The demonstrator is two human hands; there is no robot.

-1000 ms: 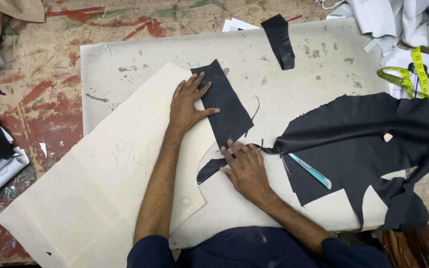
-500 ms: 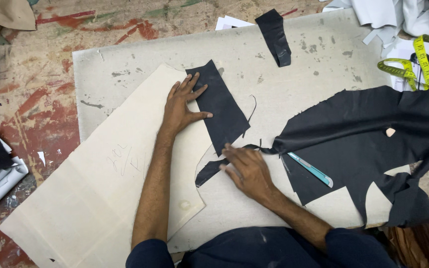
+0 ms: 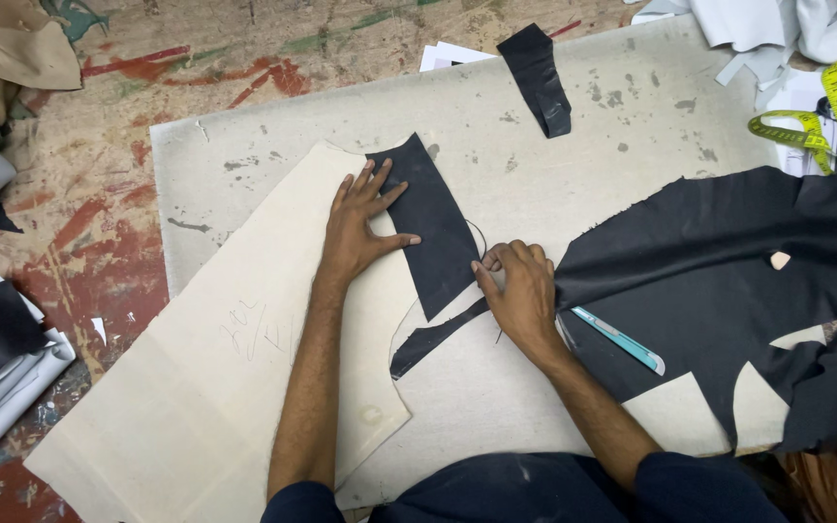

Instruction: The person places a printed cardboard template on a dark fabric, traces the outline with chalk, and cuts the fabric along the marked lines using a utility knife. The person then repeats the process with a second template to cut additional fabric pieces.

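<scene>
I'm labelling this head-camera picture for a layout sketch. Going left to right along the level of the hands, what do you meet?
Cream pattern piece → left hand pressing flat → black fabric piece → right hand → teal-handled cutter → large black cloth.

A yellow tape measure lies beside white fabric scraps, with a black strip well apart.

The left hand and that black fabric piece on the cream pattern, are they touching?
Touching. In the head view the left hand lies flat with its fingers and thumb resting on the black fabric piece.
</scene>
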